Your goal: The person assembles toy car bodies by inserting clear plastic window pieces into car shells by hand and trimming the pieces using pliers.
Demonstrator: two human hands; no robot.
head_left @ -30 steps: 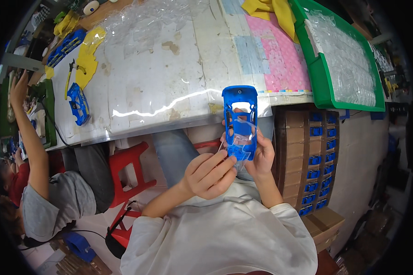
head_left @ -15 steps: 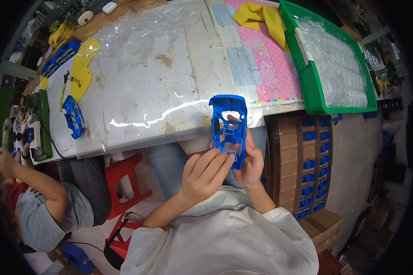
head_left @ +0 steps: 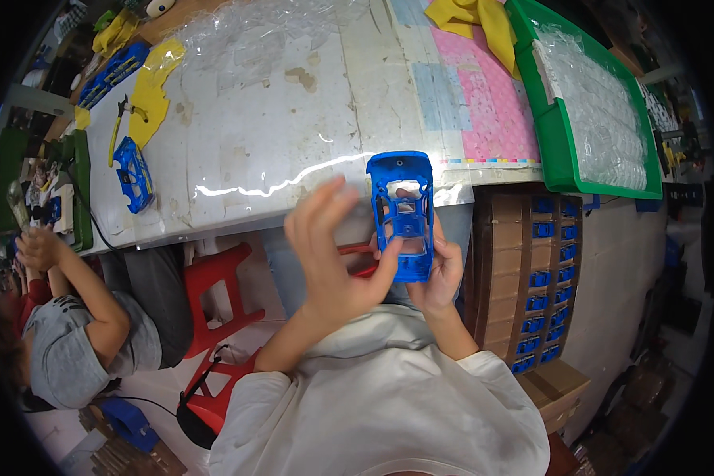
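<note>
A blue plastic toy car body point(head_left: 407, 224) is held up at the table's front edge, its window openings showing. My right hand point(head_left: 443, 274) grips its right side from below, the fingers partly hidden behind it. Beside it, my left hand point(head_left: 325, 254) is open, with fingers spread and blurred by motion. The left thumb reaches the body's lower left side; whether it touches I cannot tell. Farther left on the table rests another blue car body point(head_left: 132, 178), close to yellow-handled pliers point(head_left: 117, 131).
A green tray point(head_left: 562, 147) of clear plastic pieces stands at right; similar pieces point(head_left: 246, 32) lie at the back. Below right is a divided brown box point(head_left: 502, 278) holding blue car bodies. A red stool point(head_left: 226, 293) and a co-worker's arm point(head_left: 95, 289) are at left.
My left hand has come off the car body's lower part and swung left, its fingers spreading. The car body stays in my right hand, now more upright. The whole view has shifted slightly.
</note>
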